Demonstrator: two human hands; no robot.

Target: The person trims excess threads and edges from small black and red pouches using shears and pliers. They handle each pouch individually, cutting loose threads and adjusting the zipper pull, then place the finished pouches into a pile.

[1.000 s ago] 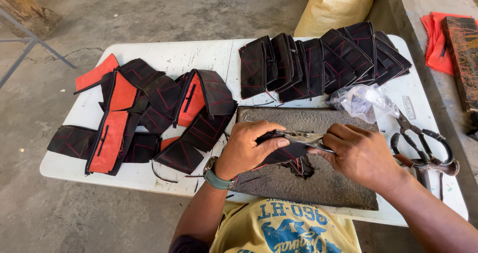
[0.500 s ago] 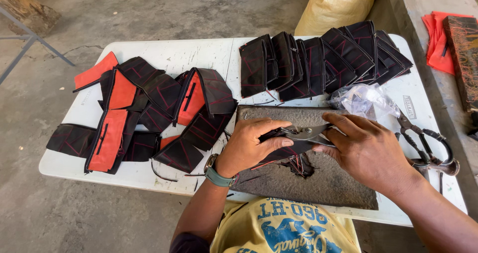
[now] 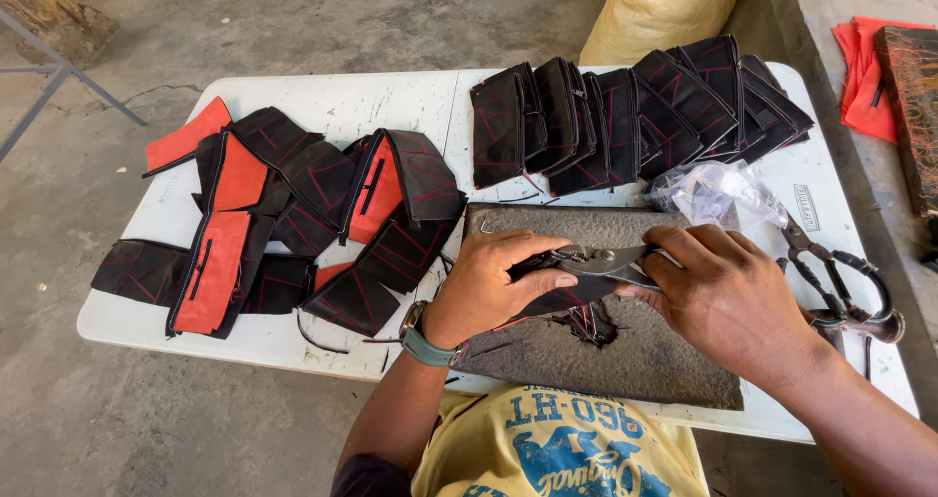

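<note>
- The left hand [image 3: 493, 287] pins a black pouch [image 3: 562, 292] flat on the dark slab [image 3: 645, 355], steadying it.
- The right hand [image 3: 728, 297] grips metal pliers [image 3: 601, 259], jaws meeting the pouch just beside the left fingers.
- Scissors [image 3: 835, 287] lie right of it.

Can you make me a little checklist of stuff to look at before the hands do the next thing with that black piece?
1. Left hand pins the black piece on the grey slab: ok.
2. Right hand has a grip on the metal tool: ok.
3. Tool tip clear of the left fingers: cannot tell, they overlap.
4. Slab lies flat on the white table: ok.
5. Big scissors lie apart from both hands: ok.
</note>
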